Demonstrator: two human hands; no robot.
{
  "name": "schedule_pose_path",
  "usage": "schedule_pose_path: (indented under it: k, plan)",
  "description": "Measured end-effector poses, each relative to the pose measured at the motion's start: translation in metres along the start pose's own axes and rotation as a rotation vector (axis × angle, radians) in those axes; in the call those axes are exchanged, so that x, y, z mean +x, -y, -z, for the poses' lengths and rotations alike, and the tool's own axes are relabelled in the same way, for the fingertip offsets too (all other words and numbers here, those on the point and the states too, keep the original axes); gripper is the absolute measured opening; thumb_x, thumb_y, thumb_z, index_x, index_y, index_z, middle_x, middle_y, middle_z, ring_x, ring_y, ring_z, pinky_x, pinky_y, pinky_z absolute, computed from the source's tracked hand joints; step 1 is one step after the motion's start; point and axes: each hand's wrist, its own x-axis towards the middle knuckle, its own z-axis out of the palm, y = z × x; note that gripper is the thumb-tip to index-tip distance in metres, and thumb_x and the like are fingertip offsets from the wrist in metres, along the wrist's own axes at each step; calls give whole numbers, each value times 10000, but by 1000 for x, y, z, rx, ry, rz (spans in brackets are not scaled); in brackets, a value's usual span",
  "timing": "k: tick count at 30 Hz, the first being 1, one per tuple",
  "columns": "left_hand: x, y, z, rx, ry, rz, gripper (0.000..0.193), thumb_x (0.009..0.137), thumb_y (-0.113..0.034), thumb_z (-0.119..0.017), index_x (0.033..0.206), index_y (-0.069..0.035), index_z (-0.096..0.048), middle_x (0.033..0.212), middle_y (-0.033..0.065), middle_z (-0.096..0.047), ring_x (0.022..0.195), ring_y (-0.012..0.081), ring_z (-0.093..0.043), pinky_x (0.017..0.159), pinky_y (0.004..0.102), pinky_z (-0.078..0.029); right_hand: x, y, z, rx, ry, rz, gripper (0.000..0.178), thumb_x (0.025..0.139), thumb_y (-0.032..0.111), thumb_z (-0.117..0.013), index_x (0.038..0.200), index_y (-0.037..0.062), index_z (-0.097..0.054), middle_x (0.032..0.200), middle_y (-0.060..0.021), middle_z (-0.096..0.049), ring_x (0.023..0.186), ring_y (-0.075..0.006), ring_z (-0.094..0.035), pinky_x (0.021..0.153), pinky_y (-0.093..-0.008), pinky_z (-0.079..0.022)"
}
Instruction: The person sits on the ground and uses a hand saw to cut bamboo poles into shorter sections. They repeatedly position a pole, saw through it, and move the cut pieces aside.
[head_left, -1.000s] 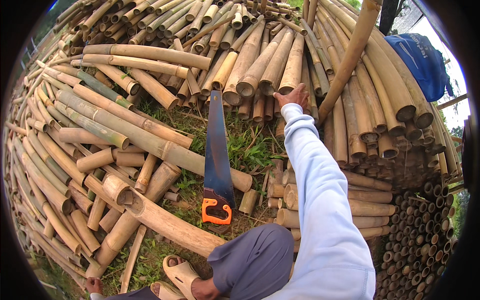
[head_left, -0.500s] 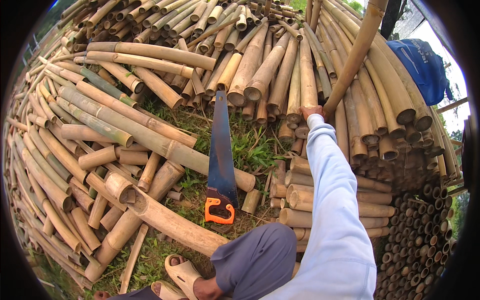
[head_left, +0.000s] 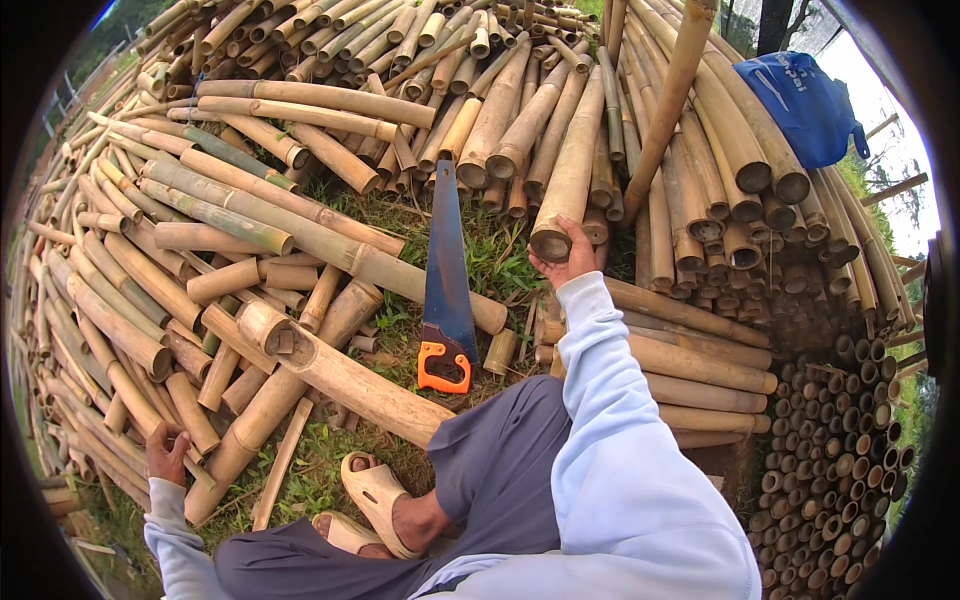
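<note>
My right hand [head_left: 568, 252] is wrapped round the near end of a thick, pale bamboo pole [head_left: 572, 165], which sticks out of the big stack ahead of me. Its cut end faces me. At the lower left, my left hand [head_left: 168, 455] hovers by the bamboo pieces with its fingers loosely curled and apart, and I see nothing in them. Between my hands a handsaw [head_left: 450, 260] with a dark blade and an orange handle lies on the grass, handle toward me. A thick bamboo length [head_left: 360, 380] runs from my knee toward the left pile.
A large heap of bamboo [head_left: 110, 270] covers the left. Poles lie stacked at my right [head_left: 700, 375], with many hollow ends [head_left: 830, 470] below. An upright bamboo post [head_left: 670, 110] stands beyond my right hand. A blue bag [head_left: 795, 105] hangs at the upper right.
My right hand has come nearer, and the gripped pole's end now juts out of the stack toward me. My left hand has come into view at the lower left. The view has shifted slightly.
</note>
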Motion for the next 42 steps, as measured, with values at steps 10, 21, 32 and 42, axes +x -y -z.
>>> schedule_pose_path:
  k: [10, 21, 32, 42]
  plan:
    - [32, -267, -154, -7, 474, -454, 422, 965, -363, -726, 1103, 35, -699, 915, 117, -731, 870, 175, -678, 788, 322, -544, -207, -151, -98, 413, 479, -234, 499, 959, 362, -687, 1340, 67, -560, 1244, -151, -688, 1222, -349, -646, 1022, -511, -495]
    - [3, -295, -267, 449, 580, -220, 1014, 607, -677, -855, 1233, 77, -596, 1166, 277, -690, 1107, 397, -682, 972, 430, -527, -289, -278, -116, 28, 348, -346, 788, 890, 399, -803, 1482, 96, -380, 1361, -76, -618, 1245, -204, -595, 999, -397, -468]
    - [-3, -170, -113, 318, 539, -391, 857, 614, -431, -895, 1259, 8, -540, 1101, 270, -702, 1079, 444, -670, 922, 467, -539, -135, -169, -100, 8, -77, -88, 920, 871, 620, -697, 1566, 101, -390, 1337, -187, -590, 1084, -267, -645, 889, -399, -486]
    - [-66, -153, -75, 472, 389, -306, 843, 615, -366, -859, 1298, -27, -500, 1091, 248, -683, 998, 446, -677, 870, 489, -549, -34, -152, -155, 50, -8, -17, 937, 659, 464, -933, 1302, -113, -571, 1202, -206, -675, 974, -280, -698, 892, -399, -574]
